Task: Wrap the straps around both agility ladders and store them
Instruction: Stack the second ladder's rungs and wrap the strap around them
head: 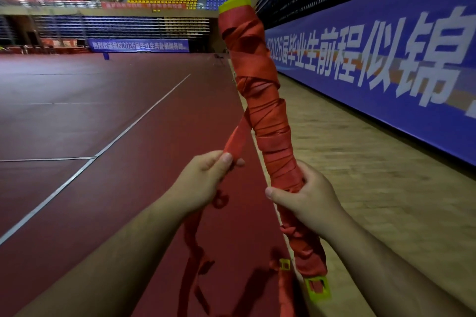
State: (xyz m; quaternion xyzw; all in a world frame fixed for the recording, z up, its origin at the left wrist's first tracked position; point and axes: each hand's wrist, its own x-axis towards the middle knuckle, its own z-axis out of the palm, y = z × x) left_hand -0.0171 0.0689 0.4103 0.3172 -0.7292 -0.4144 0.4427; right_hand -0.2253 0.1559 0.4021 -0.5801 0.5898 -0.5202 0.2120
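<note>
left grip [203,183] pinches strap [238,136] | right grip [306,195] clasps wrapped ladder [257,72], rising above it

My agility ladder [260,100], yellow rungs [235,2] bundled in red strap, stands near-upright in my right hand [306,198]; my left hand [203,183] pinches the loose strap end [235,140].

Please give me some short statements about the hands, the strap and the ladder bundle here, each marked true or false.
1. The right hand grips the ladder bundle. True.
2. The left hand is empty. False: it pinches the loose strap.
3. The ladder bundle lies on the floor. False: it is held up in the air, tilted.
4. A blue banner hangs at the right. True.
</note>
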